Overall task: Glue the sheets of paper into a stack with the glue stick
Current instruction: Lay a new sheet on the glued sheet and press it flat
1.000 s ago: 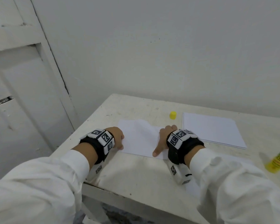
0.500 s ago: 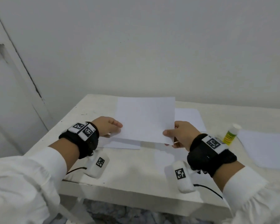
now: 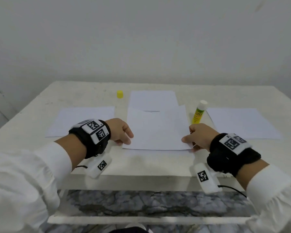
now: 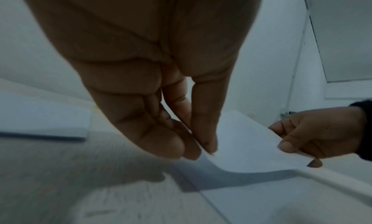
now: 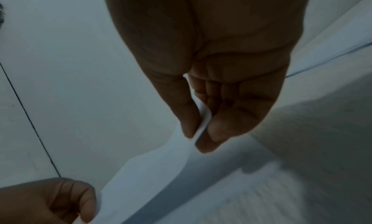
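Sheet (image 3: 156, 128) lower than before, apparently pinched between both hands.

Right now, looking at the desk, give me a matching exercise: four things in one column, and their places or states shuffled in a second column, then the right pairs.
Things:
1. yellow cap
2. glue stick
3. held sheet
4. left hand

Places or states:
A. stands upright, uncapped, just right of the middle sheets
B. pinches a near corner of the sheet
C. sits alone near the far edge, left of the far sheet
D. gripped at both near corners, over the table

Pairs: 1-C, 2-A, 3-D, 4-B
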Action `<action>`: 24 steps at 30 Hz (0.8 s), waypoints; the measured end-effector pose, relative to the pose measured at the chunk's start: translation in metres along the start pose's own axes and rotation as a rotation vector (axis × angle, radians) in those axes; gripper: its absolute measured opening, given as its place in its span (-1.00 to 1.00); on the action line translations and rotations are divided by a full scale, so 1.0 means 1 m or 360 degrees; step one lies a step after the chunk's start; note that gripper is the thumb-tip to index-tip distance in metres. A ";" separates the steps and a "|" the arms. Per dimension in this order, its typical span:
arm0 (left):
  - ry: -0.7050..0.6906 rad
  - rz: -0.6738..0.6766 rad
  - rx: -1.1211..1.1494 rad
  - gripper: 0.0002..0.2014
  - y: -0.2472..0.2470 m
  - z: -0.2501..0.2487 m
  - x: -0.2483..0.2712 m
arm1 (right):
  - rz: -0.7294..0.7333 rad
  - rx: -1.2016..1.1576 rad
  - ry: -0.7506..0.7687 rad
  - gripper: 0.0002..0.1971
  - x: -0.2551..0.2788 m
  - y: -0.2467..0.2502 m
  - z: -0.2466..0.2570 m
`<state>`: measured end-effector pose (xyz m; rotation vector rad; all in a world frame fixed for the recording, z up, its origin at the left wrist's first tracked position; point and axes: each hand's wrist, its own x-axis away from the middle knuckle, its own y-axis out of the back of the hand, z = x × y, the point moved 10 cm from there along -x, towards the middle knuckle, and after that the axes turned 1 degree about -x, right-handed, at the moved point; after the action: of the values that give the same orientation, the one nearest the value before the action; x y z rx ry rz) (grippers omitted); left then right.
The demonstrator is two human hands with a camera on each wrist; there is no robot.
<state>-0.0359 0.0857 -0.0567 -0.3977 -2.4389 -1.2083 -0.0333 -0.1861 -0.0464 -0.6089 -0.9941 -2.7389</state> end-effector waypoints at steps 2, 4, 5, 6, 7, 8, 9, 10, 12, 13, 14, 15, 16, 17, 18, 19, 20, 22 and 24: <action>0.0019 0.0016 -0.0047 -0.84 -0.004 0.000 -0.001 | 0.0023 0.0043 -0.0047 -0.63 -0.002 -0.003 -0.005; 0.0033 0.0031 -0.0095 -0.84 -0.007 0.001 0.000 | 0.0036 0.0090 -0.0088 -0.65 -0.004 -0.005 -0.008; 0.0038 0.0040 -0.0131 -0.84 -0.008 0.001 0.000 | 0.0044 0.0099 -0.0099 -0.66 -0.005 -0.006 -0.008; 0.0041 0.0052 -0.0162 -0.84 -0.008 0.001 0.001 | 0.0052 0.0107 -0.0106 -0.66 -0.006 -0.006 -0.008; 0.0045 0.0064 -0.0181 -0.84 -0.009 0.001 0.001 | 0.0058 0.0121 -0.0112 -0.67 -0.007 -0.007 -0.007; 0.0051 0.0074 -0.0190 -0.84 -0.010 0.000 0.002 | 0.0068 0.0135 -0.0120 -0.69 -0.008 -0.009 -0.007; 0.0054 0.0076 -0.0193 -0.84 -0.010 0.000 0.002 | 0.0080 0.0147 -0.0128 -0.70 -0.008 -0.010 -0.007; 0.0056 0.0075 -0.0191 -0.84 -0.010 0.000 0.002 | 0.0094 0.0157 -0.0142 -0.72 -0.009 -0.010 -0.007; 0.0053 0.0066 -0.0185 -0.84 -0.011 -0.001 0.003 | 0.0133 0.0171 -0.0160 -0.78 -0.011 -0.011 -0.009; 0.0051 0.0064 -0.0185 -0.84 -0.012 -0.001 0.003 | 0.0156 0.0164 -0.0166 -0.82 -0.012 -0.012 -0.011; 0.0050 0.0061 -0.0185 -0.83 -0.012 -0.001 0.004 | 0.0174 0.0153 -0.0171 -0.84 -0.012 -0.012 -0.012; 0.0050 0.0057 -0.0188 -0.83 -0.012 -0.002 0.005 | 0.0184 0.0142 -0.0174 -0.86 -0.013 -0.012 -0.013; 0.0051 0.0055 -0.0193 -0.83 -0.012 -0.002 0.005 | 0.0192 0.0128 -0.0177 -0.87 -0.014 -0.012 -0.013; 0.0052 0.0055 -0.0195 -0.83 -0.012 -0.002 0.006 | 0.0200 0.0116 -0.0180 -0.88 -0.014 -0.012 -0.014; 0.0053 0.0055 -0.0195 -0.83 -0.013 -0.003 0.006 | 0.0211 0.0108 -0.0183 -0.88 -0.014 -0.012 -0.014; 0.0052 0.0056 -0.0197 -0.83 -0.013 -0.003 0.007 | 0.0219 0.0104 -0.0185 -0.88 -0.015 -0.013 -0.015; 0.0050 0.0060 -0.0205 -0.83 -0.013 -0.004 0.007 | 0.0223 0.0102 -0.0188 -0.88 -0.016 -0.013 -0.016; 0.0047 0.0071 -0.0234 -0.82 -0.015 -0.006 0.007 | 0.0229 0.0103 -0.0184 -0.86 -0.018 -0.013 -0.017; 0.0047 0.0070 -0.0268 -0.82 -0.015 -0.006 0.007 | 0.0228 0.0106 -0.0171 -0.83 -0.019 -0.014 -0.017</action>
<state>-0.0472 0.0725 -0.0609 -0.4754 -2.2992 -1.3949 -0.0257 -0.1864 -0.0745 -0.7904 -1.0177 -2.5620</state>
